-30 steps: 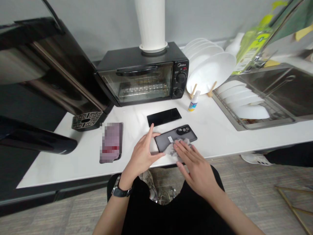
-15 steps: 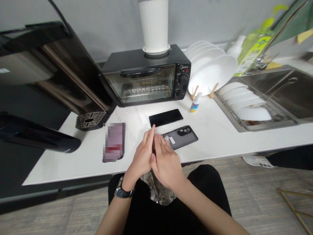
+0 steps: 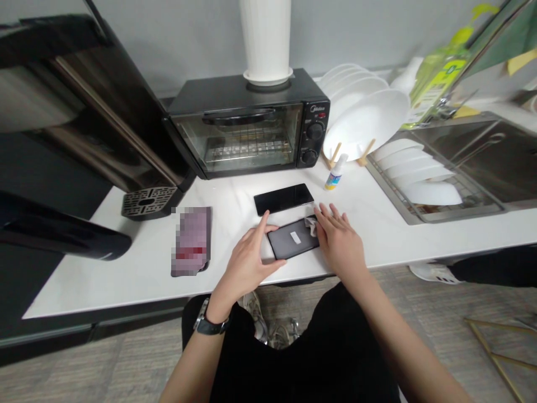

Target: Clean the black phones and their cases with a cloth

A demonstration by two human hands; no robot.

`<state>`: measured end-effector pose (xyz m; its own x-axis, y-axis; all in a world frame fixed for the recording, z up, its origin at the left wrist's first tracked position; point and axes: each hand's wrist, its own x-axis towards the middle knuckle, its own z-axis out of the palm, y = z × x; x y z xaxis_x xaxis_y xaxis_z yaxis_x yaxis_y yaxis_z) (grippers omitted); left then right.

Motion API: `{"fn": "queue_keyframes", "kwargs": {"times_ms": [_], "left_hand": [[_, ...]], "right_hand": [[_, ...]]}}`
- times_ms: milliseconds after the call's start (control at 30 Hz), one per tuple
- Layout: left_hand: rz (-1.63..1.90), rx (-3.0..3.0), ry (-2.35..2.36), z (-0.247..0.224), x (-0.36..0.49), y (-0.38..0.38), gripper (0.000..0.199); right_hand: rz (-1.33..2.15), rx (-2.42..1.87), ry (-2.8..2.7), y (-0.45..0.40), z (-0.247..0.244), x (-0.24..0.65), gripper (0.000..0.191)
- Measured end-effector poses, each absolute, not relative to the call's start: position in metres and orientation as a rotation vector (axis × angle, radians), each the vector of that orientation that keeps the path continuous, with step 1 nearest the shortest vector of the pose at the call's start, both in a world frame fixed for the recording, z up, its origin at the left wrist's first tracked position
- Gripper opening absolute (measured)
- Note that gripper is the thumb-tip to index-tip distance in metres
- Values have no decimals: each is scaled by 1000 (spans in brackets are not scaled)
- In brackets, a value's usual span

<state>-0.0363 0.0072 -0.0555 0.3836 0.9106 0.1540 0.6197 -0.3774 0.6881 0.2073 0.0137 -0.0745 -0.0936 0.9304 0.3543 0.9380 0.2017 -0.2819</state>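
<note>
A dark grey phone (image 3: 285, 244) lies back up on the white counter, a small white label on it. My left hand (image 3: 245, 254) grips its left end, thumb at the lower corner and fingers at the upper one. Over the other end, my right hand (image 3: 342, 240) presses a small crumpled grey cloth (image 3: 311, 225) onto the phone, closed over it and hiding the camera area. Just behind lies a second phone (image 3: 284, 199), its black screen up. A small white spray bottle (image 3: 335, 173) with a blue and yellow label stands at the back right.
A phone with a blurred purple face (image 3: 191, 240) lies to the left. Behind are a black toaster oven (image 3: 251, 134) and a coffee machine (image 3: 149, 201). White plates (image 3: 364, 123) stand in a wooden rack beside the sink (image 3: 394, 196). The counter's front edge is close to me.
My hands were together over the phone's left end. They have parted: the right moved with the cloth to the camera end, while the left took hold of the left end.
</note>
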Motion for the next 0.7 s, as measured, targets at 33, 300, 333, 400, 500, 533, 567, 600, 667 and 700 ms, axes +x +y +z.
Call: {"fn": "queue_keyframes", "kwargs": {"times_ms": [33, 300, 333, 400, 500, 533, 567, 600, 667, 700], "left_hand": [[726, 2110, 1312, -56, -36, 7, 120], [777, 2157, 1278, -63, -41, 5, 101], [773, 2158, 1282, -63, -41, 5, 102], [758, 2126, 1293, -61, -41, 5, 111], [757, 2074, 1318, -58, -38, 6, 123], [760, 2068, 1325, -57, -37, 6, 125], [761, 2067, 1332, -57, -36, 6, 126], [762, 2066, 1339, -57, -36, 7, 127], [761, 2068, 1346, -57, -35, 7, 127], [757, 2073, 1343, -57, -35, 7, 126]], "right_hand": [[-16, -1763, -1998, 22, -73, 194, 45], [266, -1475, -2193, -9, -60, 99, 61], [308, -1414, -2200, -16, -59, 101, 62], [330, -1317, -2179, -26, -59, 116, 57], [199, -1325, -2140, -31, -65, 153, 48], [138, -1372, -2134, -32, -68, 167, 48], [85, -1430, -2131, -32, -71, 181, 49], [48, -1489, -2132, -32, -74, 193, 52], [19, -1585, -2139, -29, -78, 213, 57], [11, -1617, -2138, -26, -78, 219, 58]]}}
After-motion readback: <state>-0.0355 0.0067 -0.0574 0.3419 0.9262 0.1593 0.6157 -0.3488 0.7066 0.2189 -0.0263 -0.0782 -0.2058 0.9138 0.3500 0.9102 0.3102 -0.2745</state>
